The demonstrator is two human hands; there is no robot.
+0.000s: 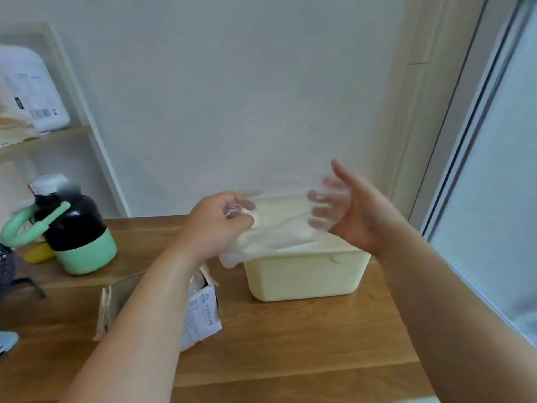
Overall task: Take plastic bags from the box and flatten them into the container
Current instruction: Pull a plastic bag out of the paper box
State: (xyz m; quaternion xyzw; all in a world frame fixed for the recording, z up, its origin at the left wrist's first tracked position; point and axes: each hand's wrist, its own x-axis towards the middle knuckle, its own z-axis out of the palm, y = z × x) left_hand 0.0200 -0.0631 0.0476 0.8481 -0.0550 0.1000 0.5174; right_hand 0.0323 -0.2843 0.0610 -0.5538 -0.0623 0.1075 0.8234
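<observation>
A thin clear plastic bag [279, 228] is stretched between my two hands above the pale yellow container [305, 277]. My left hand [218, 222] grips the bag's left end with curled fingers. My right hand [345, 207] is spread, thumb up, with its fingers behind the film on the bag's right side. The bag's lower edge droops over the container's left rim. The cardboard box [200, 312] with a printed label lies on the wooden table under my left forearm, partly hidden, with white plastic showing at its opening.
A dark jug with a mint green base and handle [75, 231] stands at the left of the wooden table [290, 359], a yellow item beside it. A shelf [43, 138] with a white package is at upper left. A white wall lies behind; a window frame at right.
</observation>
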